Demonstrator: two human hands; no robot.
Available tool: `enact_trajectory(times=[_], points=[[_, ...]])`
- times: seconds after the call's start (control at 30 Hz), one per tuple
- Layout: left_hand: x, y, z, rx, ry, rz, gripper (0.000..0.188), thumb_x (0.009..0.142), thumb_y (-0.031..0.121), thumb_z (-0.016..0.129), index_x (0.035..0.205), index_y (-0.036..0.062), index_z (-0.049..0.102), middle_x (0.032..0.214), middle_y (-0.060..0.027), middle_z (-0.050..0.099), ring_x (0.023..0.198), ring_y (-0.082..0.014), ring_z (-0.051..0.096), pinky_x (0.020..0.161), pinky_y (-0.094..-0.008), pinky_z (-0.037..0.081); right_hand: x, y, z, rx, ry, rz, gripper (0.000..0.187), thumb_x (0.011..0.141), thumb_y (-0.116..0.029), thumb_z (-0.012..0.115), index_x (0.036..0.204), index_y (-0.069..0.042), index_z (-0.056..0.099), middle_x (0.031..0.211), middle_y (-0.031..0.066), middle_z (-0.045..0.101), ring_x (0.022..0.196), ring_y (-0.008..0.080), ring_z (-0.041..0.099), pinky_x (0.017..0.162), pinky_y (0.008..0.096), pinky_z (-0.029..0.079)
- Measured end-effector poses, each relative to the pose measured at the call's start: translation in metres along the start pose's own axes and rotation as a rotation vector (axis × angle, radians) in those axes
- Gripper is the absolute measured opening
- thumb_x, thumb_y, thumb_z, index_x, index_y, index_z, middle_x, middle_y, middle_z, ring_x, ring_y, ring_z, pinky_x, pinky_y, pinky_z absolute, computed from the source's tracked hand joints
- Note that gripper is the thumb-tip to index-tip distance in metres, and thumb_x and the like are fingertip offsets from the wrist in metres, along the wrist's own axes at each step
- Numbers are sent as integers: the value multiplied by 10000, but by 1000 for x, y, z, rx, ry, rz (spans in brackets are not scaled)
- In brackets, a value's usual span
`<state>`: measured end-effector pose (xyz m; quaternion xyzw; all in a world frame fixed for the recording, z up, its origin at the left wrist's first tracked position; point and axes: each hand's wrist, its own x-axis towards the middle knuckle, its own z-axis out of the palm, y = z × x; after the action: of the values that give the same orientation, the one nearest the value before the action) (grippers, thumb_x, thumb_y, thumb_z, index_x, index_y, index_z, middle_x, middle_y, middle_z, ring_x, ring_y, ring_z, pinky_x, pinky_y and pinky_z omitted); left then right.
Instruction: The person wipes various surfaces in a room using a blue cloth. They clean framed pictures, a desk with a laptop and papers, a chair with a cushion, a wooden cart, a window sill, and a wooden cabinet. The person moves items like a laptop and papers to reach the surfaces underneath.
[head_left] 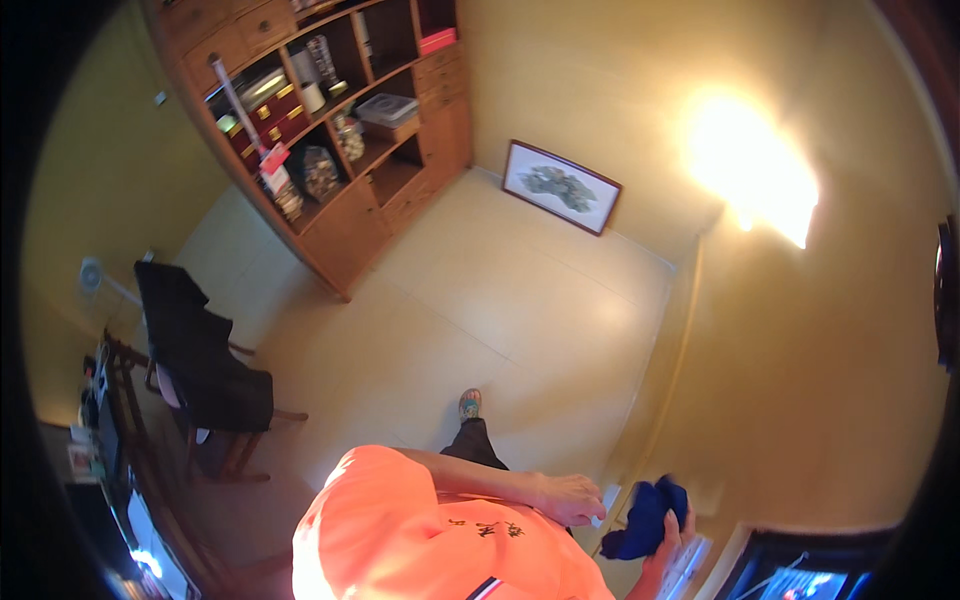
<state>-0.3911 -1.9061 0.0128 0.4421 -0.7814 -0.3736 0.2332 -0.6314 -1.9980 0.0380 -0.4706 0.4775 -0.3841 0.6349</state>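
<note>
My left hand [572, 499] is in front of my orange shirt [400, 530], its forearm crossing from the left. Its fingers are curled, and a small whitish thing [606, 503] shows at their tips; I cannot make out what it is. To its right, my right hand [676, 540] is closed on a dark blue cloth [645, 518], which is bunched up and slightly blurred. Beside that hand is a clear, shiny thing [684, 570], partly cut off by the lower edge; I cannot tell whether the hand touches it.
A wooden shelf cabinet [345, 235] with boxes and jars stands ahead on the left. A framed picture [562, 187] leans against the far wall. At left are a chair [200, 350] draped in dark cloth and a desk [150, 440]. A bright lamp [755, 165] glows at right.
</note>
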Motion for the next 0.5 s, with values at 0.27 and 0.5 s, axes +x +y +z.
enact_trajectory(times=[0.27, 0.5], points=[[-133, -107, -110, -182, 503, -417, 249, 866, 228, 582, 1040, 83, 686, 925, -138, 701, 896, -322, 662, 799, -441, 511, 160, 11, 208, 26, -506, 108, 410, 915, -234, 573, 1257, -8, 560, 1117, 107, 655, 859, 263, 677, 738, 397, 568], [-254, -151, -186, -166, 965, -695, 244, 895, 193, 618, 1082, 59, 698, 964, -146, 718, 811, -267, 701, 748, -364, 557, 195, 23, 446, 16, -844, 305, 389, 981, -152, 534, 1352, -39, 503, 1133, 66, 637, 980, 186, 618, 899, 327, 492]])
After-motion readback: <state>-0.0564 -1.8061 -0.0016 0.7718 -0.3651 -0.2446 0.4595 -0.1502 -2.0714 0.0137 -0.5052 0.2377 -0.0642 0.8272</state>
